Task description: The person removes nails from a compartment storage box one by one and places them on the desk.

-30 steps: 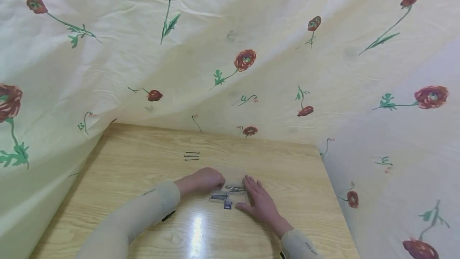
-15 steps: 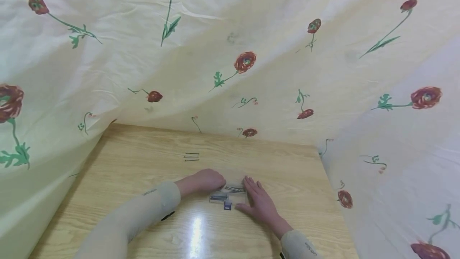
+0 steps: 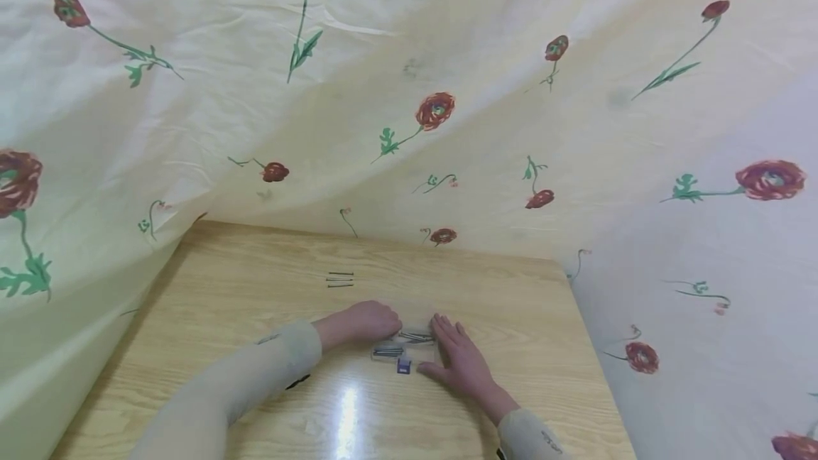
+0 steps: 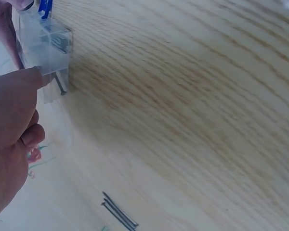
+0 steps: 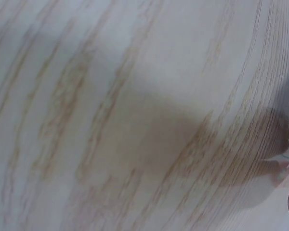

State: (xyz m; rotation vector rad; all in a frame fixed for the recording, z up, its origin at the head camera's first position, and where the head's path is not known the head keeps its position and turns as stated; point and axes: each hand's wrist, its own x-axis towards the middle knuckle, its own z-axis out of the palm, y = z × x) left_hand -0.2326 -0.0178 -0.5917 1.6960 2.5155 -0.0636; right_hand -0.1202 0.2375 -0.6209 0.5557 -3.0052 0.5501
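Firstly, one clear plastic compartment box (image 4: 53, 57), set on the counter (image 3: 268, 268) between both hands. Judged light, stiff, slippery, perhaps brittle; best taken by opposite side walls. Transparent, partitioned, fitted with a blue latch (image 3: 404, 366); metal nails (image 3: 388, 351) contained. Its edge is pinched by the left hand (image 3: 366, 320); its right side is flanked by the right hand (image 3: 463, 360), fingers extended. Beyond, three loose nails (image 3: 340, 280) are laid.

Between your left hand (image 3: 366, 319) and right hand (image 3: 465, 362): clear boxy plastic case (image 3: 422, 352) containing slim grey metal nails (image 3: 388, 351); three loose nails (image 3: 340, 280) behind, left.
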